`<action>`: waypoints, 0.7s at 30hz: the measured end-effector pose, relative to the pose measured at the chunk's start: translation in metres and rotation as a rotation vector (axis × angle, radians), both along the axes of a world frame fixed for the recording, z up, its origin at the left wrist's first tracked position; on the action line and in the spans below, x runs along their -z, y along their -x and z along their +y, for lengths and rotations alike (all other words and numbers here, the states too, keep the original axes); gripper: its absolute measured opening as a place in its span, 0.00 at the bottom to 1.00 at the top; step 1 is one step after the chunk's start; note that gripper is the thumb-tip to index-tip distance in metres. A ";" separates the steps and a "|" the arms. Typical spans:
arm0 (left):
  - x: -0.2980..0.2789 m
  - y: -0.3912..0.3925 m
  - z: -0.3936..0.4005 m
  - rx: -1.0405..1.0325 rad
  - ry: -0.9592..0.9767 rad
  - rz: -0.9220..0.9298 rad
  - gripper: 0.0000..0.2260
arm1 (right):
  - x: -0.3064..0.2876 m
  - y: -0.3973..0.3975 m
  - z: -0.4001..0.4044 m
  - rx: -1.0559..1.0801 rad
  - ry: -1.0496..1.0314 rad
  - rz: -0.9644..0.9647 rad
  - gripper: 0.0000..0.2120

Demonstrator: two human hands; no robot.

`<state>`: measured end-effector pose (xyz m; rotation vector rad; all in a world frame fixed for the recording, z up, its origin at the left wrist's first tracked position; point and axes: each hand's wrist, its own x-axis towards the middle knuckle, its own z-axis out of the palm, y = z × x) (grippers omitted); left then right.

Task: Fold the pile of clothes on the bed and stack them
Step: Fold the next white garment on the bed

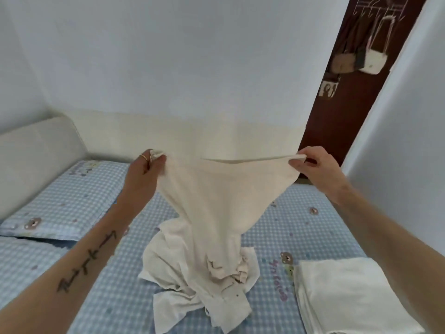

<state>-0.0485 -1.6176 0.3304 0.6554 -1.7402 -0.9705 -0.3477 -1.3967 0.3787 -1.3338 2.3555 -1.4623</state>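
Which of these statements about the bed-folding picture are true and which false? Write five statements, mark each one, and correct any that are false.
1. Both hands hold one cream garment up by its top edge. True: the left hand and the right hand each pinch a corner.
2. The garment hangs clear of the bed. False: its lower end runs down into the unfolded pile on the bed.
3. A folded white stack lies to the right of the pile. True.
4. The pillow sits on top of the folded stack. False: it lies at the left, by the headboard.
5. The bedsheet is plain red. False: it is blue and white checked.
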 end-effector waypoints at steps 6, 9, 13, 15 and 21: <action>-0.104 -0.053 0.033 -0.020 0.121 0.313 0.10 | -0.103 -0.058 0.039 -0.529 0.164 -0.212 0.06; -0.133 -0.072 0.050 0.232 0.043 0.401 0.06 | -0.132 -0.077 0.051 -0.800 0.141 -0.346 0.11; -0.141 -0.054 0.090 0.584 0.056 0.156 0.06 | -0.125 -0.116 0.030 -0.839 0.073 -0.224 0.05; -0.132 -0.040 0.112 0.654 0.086 0.064 0.04 | -0.114 -0.134 0.018 -0.865 0.025 -0.175 0.05; -0.103 -0.038 0.135 0.773 -0.083 0.112 0.06 | -0.097 -0.159 0.014 -0.947 0.052 -0.280 0.10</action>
